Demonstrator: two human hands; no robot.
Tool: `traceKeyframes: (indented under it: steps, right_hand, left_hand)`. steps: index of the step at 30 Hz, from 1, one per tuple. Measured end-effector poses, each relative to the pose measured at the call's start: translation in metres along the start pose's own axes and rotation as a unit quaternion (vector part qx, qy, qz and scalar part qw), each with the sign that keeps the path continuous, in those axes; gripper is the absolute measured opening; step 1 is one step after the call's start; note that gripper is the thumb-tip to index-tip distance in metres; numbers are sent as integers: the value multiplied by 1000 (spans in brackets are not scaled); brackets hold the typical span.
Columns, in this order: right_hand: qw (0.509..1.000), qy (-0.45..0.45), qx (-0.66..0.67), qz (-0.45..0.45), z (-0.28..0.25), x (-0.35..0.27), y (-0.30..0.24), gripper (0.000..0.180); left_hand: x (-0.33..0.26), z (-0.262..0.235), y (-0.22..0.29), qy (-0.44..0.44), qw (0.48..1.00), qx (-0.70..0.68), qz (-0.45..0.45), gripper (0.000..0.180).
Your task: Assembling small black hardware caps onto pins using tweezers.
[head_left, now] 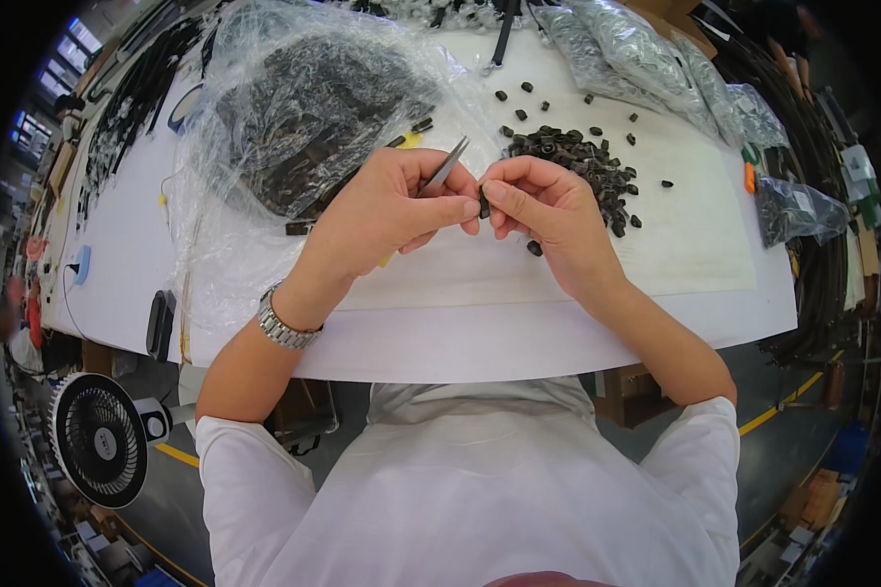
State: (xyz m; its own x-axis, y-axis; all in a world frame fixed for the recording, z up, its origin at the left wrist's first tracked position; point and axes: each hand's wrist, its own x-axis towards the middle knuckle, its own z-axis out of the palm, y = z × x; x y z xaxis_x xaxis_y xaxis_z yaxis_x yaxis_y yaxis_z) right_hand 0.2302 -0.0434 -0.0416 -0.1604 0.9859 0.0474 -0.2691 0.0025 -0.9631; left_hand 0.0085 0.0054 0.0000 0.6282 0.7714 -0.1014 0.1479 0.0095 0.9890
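Note:
Above the table's front half, my two hands meet at the fingertips over a small black piece [484,203]. My left hand [377,210] is closed, with a pointed metal tool [444,167] lying across its fingers and its two tips out to the upper right. Its handle is hidden in the palm, so I cannot tell tweezers from snips. Thumb and forefinger of my right hand [556,205] pinch the black piece from the right. Just beyond that hand lies a loose pile of small black pieces [597,161].
A big clear plastic bag [313,108] of dark parts fills the table's left side. Filled plastic bags [646,64] lie at the far right. An orange-handled tool [750,176] rests near the right edge. A black fan [103,440] stands at lower left, beside the table [440,352].

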Motion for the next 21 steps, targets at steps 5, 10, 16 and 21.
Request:
traceKeyframes:
  steps: [5,10,16,21]
  right_hand:
    - [1000,13,-6,-9,8,-2,2,18]
    - [995,35,-68,-66,11,1,1,14]
    - [977,80,-191,-39,18,-2,-12,14]
    - [951,93,-286,-67,25,-3,-14,17]
  left_hand:
    - [0,7,-7,73,993,93,21,13]
    - [-2,19,-16,156,960,190,131,11]
    - [0,31,-20,215,925,251,187,11]
    - [5,29,-26,233,902,282,231,12]
